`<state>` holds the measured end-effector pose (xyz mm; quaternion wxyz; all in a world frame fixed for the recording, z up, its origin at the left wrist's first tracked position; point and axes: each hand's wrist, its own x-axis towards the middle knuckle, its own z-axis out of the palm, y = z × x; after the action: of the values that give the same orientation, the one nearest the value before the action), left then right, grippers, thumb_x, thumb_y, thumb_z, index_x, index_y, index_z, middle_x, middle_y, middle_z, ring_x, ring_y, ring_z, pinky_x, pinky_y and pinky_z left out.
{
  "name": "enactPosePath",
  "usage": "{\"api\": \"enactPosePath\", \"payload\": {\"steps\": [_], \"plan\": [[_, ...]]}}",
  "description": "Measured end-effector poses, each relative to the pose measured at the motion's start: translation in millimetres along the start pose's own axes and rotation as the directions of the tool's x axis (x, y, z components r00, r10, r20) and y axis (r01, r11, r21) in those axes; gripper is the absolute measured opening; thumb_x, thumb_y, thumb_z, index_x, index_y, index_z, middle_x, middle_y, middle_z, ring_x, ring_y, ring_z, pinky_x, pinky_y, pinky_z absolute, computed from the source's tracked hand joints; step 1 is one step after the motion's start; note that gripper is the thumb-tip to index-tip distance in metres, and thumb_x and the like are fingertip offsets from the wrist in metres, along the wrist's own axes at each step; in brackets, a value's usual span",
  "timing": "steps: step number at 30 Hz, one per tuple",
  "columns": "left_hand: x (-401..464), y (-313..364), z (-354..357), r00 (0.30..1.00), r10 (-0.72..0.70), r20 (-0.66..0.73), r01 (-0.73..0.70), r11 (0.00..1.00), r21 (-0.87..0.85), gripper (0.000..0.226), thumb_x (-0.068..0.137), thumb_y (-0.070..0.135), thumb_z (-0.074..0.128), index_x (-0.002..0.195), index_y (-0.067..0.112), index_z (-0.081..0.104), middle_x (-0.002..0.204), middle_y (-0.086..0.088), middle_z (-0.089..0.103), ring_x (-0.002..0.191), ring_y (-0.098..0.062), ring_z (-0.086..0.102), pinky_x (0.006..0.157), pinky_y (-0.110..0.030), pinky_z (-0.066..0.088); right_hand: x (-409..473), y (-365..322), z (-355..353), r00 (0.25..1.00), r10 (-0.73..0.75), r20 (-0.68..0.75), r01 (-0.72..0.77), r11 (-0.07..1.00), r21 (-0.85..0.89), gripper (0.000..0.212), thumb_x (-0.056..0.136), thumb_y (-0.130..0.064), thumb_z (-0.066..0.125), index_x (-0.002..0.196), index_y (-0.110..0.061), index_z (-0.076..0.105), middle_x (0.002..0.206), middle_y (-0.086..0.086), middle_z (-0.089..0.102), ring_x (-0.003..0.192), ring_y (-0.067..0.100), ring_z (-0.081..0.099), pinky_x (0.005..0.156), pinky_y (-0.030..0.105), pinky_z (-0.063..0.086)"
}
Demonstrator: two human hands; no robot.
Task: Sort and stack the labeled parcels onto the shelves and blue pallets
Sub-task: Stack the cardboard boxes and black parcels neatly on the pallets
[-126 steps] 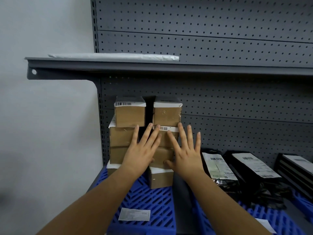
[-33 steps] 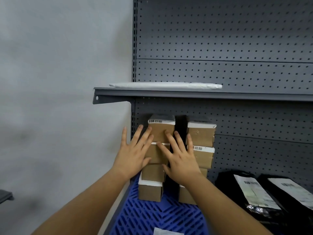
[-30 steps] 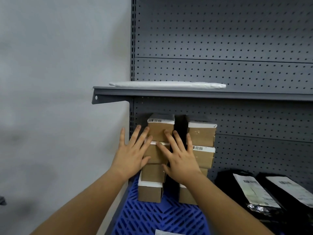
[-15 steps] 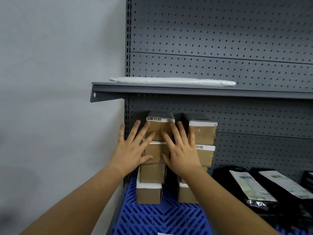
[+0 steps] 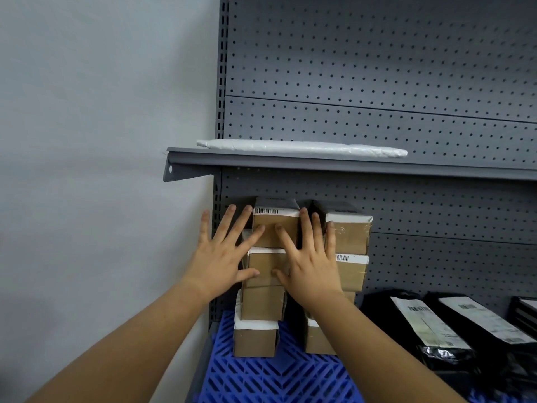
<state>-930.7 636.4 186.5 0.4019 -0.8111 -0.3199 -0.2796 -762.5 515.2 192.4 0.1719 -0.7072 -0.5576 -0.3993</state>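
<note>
Two flat, spread hands, left point(image 5: 222, 258) and right point(image 5: 309, 264), press the left box stack point(image 5: 266, 274); right of it, another stack point(image 5: 350, 251), then black bags point(image 5: 430, 324); above, a white roll point(image 5: 302, 146).

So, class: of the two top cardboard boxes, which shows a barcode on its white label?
The top box of the left stack, between the left hand and right hand; the right stack's top box shows none.

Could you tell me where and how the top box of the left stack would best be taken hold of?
Probably by its two side faces, one hand from each side. The top box stands upright with its brown front facing out. Its left side is free; a narrow dark gap separates its right side from the right stack. The left hand and right hand lie flat against the front, fingers spread.
</note>
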Motion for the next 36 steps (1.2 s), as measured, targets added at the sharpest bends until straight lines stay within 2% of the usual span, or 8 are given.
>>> {"api": "enactPosePath", "payload": {"steps": [5, 10, 13, 17, 22, 26, 31, 36], "plan": [[1.8, -11.4, 6.6, 0.999, 0.044, 0.015, -0.044, 0.999, 0.007, 0.099, 0.076, 0.083, 0.035, 0.152, 0.032, -0.001, 0.161, -0.011, -0.014, 0.147, -0.037, -0.007, 0.109, -0.071, 0.002, 1.8, 0.3, -0.4, 1.0, 0.001, -0.018, -0.001, 1.0, 0.005, 0.098, 0.067, -0.058, 0.074, 0.149, -0.029, 0.028, 0.158, 0.022, 0.012, 0.145, 0.043, 0.008, 0.116, 0.058, -0.003], [6.9, -15.2, 5.5, 0.996, 0.082, -0.019, -0.082, 0.997, 0.007, 0.106, 0.072, 0.086, 0.039, 0.151, 0.032, -0.007, 0.16, -0.012, -0.018, 0.147, -0.037, -0.01, 0.11, -0.07, 0.003, 3.2, -1.0, -2.4, 1.0, 0.019, 0.007, -0.019, 1.0, -0.002, 0.096, 0.065, -0.06, 0.074, 0.145, -0.028, 0.031, 0.151, 0.027, 0.028, 0.143, 0.044, 0.019, 0.116, 0.058, -0.006], [14.6, -15.6, 1.3, 0.993, 0.115, -0.026, -0.114, 0.993, 0.008, 0.108, 0.068, 0.088, 0.042, 0.153, 0.033, 0.004, 0.161, -0.012, -0.012, 0.148, -0.036, -0.007, 0.111, -0.07, 0.004, 4.1, -1.5, -1.9, 1.0, 0.011, 0.01, -0.011, 1.0, -0.016, 0.094, 0.064, -0.059, 0.075, 0.142, -0.025, 0.034, 0.145, 0.027, 0.038, 0.14, 0.043, 0.026, 0.116, 0.057, -0.006], [15.3, -15.0, 0.4, 0.993, 0.112, -0.031, -0.112, 0.994, 0.004, 0.108, 0.066, 0.087, 0.048, 0.152, 0.031, 0.014, 0.161, -0.014, -0.006, 0.148, -0.035, -0.003, 0.112, -0.069, 0.003, 5.5, -1.5, -1.5, 1.0, -0.004, -0.002, 0.004, 1.0, -0.001, 0.093, 0.064, -0.057, 0.076, 0.142, -0.026, 0.036, 0.143, 0.026, 0.041, 0.14, 0.042, 0.027, 0.116, 0.058, -0.003], [10.1, -13.4, 0.2, 0.993, 0.1, -0.058, -0.101, 0.995, -0.013, 0.109, 0.064, 0.084, 0.057, 0.151, 0.03, 0.019, 0.16, -0.014, 0.0, 0.147, -0.035, 0.009, 0.113, -0.067, 0.004, 4.6, -2.6, -1.8, 1.0, -0.016, -0.001, 0.016, 1.0, 0.003, 0.089, 0.065, -0.055, 0.076, 0.141, -0.03, 0.037, 0.144, 0.022, 0.041, 0.142, 0.039, 0.025, 0.116, 0.059, -0.003], [9.9, -14.7, -3.6, 0.996, 0.09, -0.026, -0.09, 0.996, -0.006, 0.108, 0.066, 0.084, 0.054, 0.152, 0.032, 0.015, 0.161, -0.014, -0.005, 0.148, -0.035, 0.0, 0.112, -0.068, 0.003, 4.4, -3.3, -3.1, 1.0, 0.006, 0.013, -0.006, 1.0, -0.011, 0.091, 0.064, -0.057, 0.076, 0.142, -0.031, 0.037, 0.147, 0.022, 0.037, 0.142, 0.043, 0.023, 0.114, 0.063, -0.001], [8.8, -12.5, -8.5, 0.995, 0.098, -0.03, -0.099, 0.995, -0.005, 0.104, 0.068, 0.084, 0.053, 0.151, 0.032, 0.017, 0.161, -0.012, -0.005, 0.148, -0.035, -0.002, 0.111, -0.069, 0.003, 3.7, -0.3, -4.4, 0.999, -0.024, -0.023, 0.024, 1.0, -0.009, 0.093, 0.065, -0.049, 0.078, 0.145, -0.032, 0.033, 0.16, 0.017, 0.011, 0.146, 0.042, 0.006, 0.114, 0.063, -0.005], [11.2, -9.2, -11.0, 0.992, 0.121, -0.023, -0.121, 0.993, 0.015, 0.103, 0.07, 0.082, 0.053, 0.152, 0.031, 0.017, 0.162, -0.011, 0.0, 0.148, -0.035, -0.004, 0.111, -0.07, 0.002, 6.1, 3.5, -5.1, 0.998, -0.047, -0.03, 0.046, 0.998, -0.035, 0.095, 0.066, -0.05, 0.077, 0.147, -0.031, 0.03, 0.16, 0.016, 0.01, 0.146, 0.039, 0.007, 0.114, 0.064, -0.002]]}}
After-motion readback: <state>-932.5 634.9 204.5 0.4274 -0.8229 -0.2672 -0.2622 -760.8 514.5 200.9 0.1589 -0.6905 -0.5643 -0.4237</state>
